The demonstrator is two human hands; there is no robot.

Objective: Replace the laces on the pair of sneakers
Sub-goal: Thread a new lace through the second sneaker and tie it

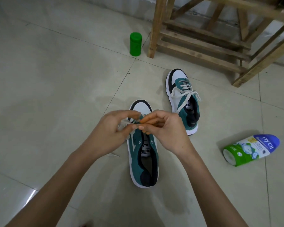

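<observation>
Two teal, white and black sneakers stand on the tiled floor. The near sneaker lies below my hands with its upper eyelets bare. My left hand grips a bunched white lace over the sneaker's toe end. My right hand pinches the same lace next to my left fingers. One lace tip trails on the floor to the left of the near sneaker. The far sneaker sits further back on the right, laced with a white lace whose ends hang loose.
A green lidded canister stands at the back. A wooden frame fills the back right. A green and blue powder bottle lies on its side at the right. The floor is pale tile.
</observation>
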